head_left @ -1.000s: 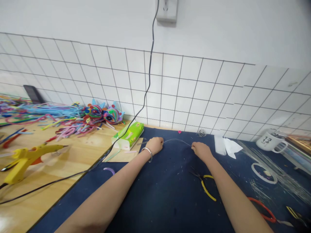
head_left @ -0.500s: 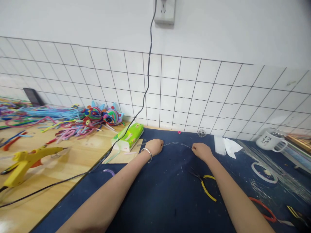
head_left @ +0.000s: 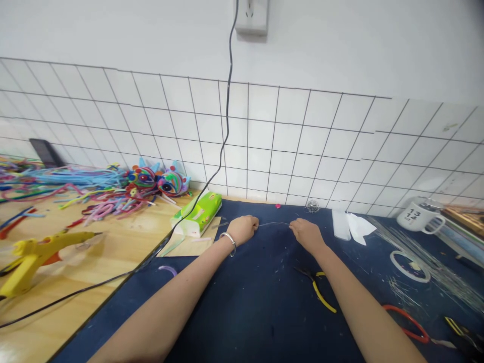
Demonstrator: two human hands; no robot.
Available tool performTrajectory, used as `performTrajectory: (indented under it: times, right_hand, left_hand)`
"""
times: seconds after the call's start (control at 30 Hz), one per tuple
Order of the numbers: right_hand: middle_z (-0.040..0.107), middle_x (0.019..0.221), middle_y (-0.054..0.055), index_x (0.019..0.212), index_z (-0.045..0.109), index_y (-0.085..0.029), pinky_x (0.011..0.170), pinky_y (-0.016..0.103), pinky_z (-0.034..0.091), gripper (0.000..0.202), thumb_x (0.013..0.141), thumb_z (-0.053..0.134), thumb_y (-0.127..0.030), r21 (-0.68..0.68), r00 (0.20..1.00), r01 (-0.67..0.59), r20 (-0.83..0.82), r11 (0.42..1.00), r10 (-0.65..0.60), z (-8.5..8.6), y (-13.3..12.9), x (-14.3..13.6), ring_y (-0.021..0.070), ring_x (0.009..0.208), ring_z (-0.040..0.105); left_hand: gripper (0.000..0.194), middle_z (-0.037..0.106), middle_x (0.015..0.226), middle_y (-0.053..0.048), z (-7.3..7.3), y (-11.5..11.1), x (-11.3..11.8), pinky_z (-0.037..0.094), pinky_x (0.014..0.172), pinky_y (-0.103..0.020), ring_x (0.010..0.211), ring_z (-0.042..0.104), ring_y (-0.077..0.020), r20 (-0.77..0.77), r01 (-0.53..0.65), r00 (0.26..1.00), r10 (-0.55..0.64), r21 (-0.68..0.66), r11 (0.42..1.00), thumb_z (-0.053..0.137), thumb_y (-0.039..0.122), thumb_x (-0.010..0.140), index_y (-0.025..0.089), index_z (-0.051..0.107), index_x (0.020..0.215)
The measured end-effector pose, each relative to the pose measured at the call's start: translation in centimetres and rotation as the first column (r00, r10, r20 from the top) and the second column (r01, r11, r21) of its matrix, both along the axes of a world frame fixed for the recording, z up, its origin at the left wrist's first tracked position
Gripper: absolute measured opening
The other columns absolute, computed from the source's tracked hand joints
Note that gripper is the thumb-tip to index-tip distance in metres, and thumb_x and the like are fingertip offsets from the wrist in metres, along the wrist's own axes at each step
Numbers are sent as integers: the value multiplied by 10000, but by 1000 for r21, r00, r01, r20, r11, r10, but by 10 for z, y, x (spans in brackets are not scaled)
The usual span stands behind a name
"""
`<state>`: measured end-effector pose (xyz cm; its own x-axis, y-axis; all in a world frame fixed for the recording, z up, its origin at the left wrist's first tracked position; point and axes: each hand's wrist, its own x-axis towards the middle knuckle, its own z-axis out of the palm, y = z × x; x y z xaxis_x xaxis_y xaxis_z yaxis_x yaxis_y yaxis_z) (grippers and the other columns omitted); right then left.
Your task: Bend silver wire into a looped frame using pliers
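A thin silvery wire (head_left: 275, 223) stretches in a slight arch between my two hands, above the dark blue cloth (head_left: 245, 302). My left hand (head_left: 244, 229), with a silver bangle at the wrist, is closed on its left end. At the other end my right hand (head_left: 307, 233) pinches the wire between its fingers. Yellow-handled pliers (head_left: 321, 295) lie on the cloth just inside my right forearm. Left of my left hand is a green tissue pack (head_left: 200, 212).
A yellow glue gun (head_left: 41, 257) and pipe cleaners (head_left: 75, 179) occupy the wooden tabletop at left. A black cord (head_left: 227, 116) hangs down across it. To the right lie loose wires (head_left: 438, 267), a white ring (head_left: 410, 267), red-handled scissors (head_left: 408, 322) and a mug (head_left: 419, 216).
My right hand has come slightly left, nearer my left hand, so the wire span between them is shorter. Its fingers now show more. The camera view has shifted a little.
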<state>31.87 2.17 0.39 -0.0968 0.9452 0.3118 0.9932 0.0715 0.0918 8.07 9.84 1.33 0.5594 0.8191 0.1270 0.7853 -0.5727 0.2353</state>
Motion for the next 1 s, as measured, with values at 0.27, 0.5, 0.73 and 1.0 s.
performTrajectory:
  times: [0.27, 0.5, 0.73, 1.0]
  right_hand:
    - [561, 807, 47, 814, 574, -187, 616, 227, 297, 273, 892, 335, -295, 91, 999, 16, 33, 996, -19, 15, -1, -7, 141, 767, 517]
    - [552, 753, 23, 780, 554, -195, 534, 235, 255, 226, 873, 385, -314, 115, 998, 30, 55, 993, -37, 18, -2, -8, 132, 678, 519]
    - [570, 762, 35, 820, 560, -195, 545, 246, 258, 198, 867, 423, -331, 124, 997, -17, 83, 992, 6, 21, -6, -10, 152, 721, 501]
    - [570, 760, 64, 852, 599, -197, 679, 260, 297, 229, 889, 389, -283, 133, 984, -145, 118, 980, 130, 32, -10, -19, 173, 812, 445]
  left_hand:
    - [203, 650, 845, -44, 9, -5, 0, 392, 697, -247, 803, 582, -181, 44, -7, 999, 7, 0, 1000, 456, 268, 794, 231, 600, 931]
    - [185, 655, 825, -50, 11, -11, 1, 393, 705, -262, 799, 585, -192, 25, 10, 1000, -10, -1, 1000, 467, 269, 786, 234, 613, 893]
    - [187, 652, 820, -47, 14, -14, 1, 387, 686, -262, 788, 583, -194, 5, 46, 999, -46, 3, 999, 445, 269, 795, 239, 622, 847]
    - [181, 649, 824, -40, 16, -17, 3, 376, 661, -255, 769, 579, -193, 8, 95, 995, -95, 6, 995, 448, 261, 786, 249, 620, 841]
